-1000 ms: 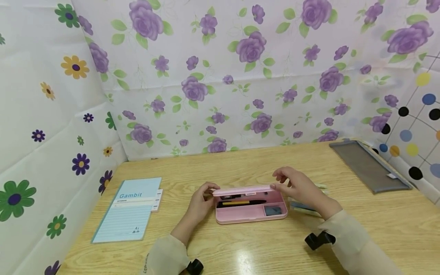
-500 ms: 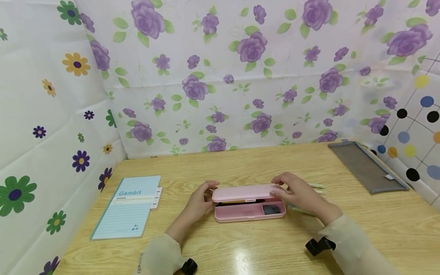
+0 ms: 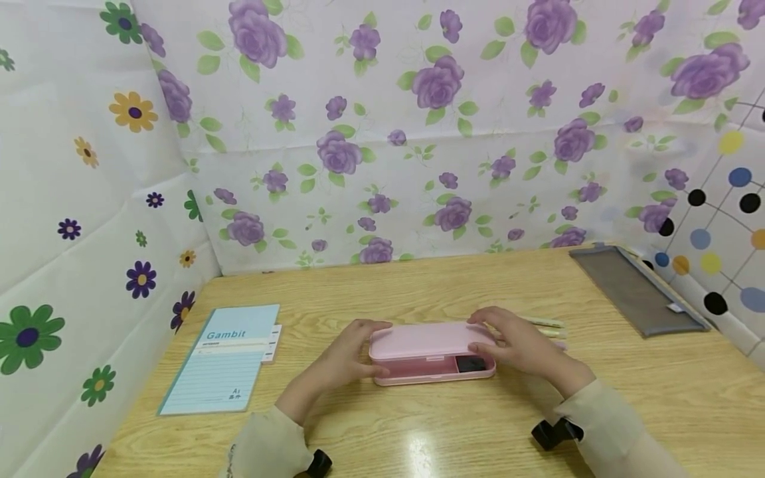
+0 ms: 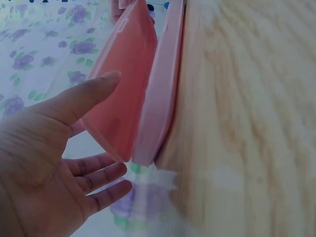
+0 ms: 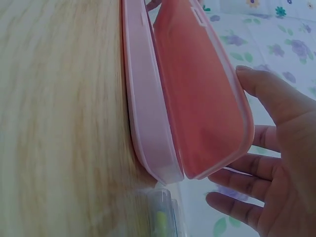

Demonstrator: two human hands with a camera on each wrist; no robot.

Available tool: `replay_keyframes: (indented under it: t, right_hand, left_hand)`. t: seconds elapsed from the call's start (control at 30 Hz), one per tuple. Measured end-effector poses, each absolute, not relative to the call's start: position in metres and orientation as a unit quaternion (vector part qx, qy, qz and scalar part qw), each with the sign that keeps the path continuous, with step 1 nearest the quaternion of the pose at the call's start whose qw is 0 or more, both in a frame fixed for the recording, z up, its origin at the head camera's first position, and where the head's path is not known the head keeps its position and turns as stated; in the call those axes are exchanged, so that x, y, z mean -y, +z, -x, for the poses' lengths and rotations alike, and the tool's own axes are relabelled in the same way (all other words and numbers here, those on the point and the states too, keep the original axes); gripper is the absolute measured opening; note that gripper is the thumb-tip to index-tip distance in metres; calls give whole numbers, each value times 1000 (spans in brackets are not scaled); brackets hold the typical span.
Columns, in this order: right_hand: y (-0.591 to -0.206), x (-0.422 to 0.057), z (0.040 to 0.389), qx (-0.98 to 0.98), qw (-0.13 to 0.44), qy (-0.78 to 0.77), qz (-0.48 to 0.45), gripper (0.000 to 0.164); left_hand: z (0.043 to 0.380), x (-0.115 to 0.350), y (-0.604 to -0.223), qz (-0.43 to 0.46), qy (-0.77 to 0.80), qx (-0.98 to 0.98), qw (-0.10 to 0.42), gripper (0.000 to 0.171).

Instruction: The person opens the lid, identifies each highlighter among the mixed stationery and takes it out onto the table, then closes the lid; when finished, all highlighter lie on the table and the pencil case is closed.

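Observation:
A pink pencil case (image 3: 424, 340) lies on the table, its hinged lid (image 5: 202, 94) partly lowered over the base. Through the front gap a dark block (image 3: 471, 363) shows in the right compartment; the lid hides the rear of the interior. At the case's left end is my left hand (image 3: 343, 355), thumb by the front and straight fingers (image 4: 106, 195) around the back corner. My right hand (image 3: 526, 345) holds the lid's right end, thumb (image 5: 252, 81) at the front edge and fingers behind.
A light blue notebook (image 3: 218, 362) lies at the left with a white card (image 3: 271, 344) jutting from under it. Pale pens or highlighters (image 3: 546, 323) lie beyond my right hand. A grey mesh pouch (image 3: 639, 289) is at the far right. Patterned cloth (image 3: 406, 166) lines the back.
The lid has come down toward the front and covers the pens inside. My left thumb has moved to the case's front, and my right hand has followed the lid downward.

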State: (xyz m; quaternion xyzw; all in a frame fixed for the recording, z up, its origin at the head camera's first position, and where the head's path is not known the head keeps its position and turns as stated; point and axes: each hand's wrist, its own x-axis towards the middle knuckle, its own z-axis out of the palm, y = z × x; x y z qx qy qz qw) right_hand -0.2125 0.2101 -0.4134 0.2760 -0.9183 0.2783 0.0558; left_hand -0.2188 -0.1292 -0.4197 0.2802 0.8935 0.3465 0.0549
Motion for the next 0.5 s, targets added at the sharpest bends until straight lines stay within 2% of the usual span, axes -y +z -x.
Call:
replay_keyframes:
  t: [0.3,0.5]
  right_hand:
    - [-414,-208,211,928,33,238,-285,59]
    - [-416,-207,211,929,22,203,-309,61]
  left_hand:
    - [217,116,-415,-294,287,-910,48,74]
    - [217,109,-420,-299,251,-920,42,73]
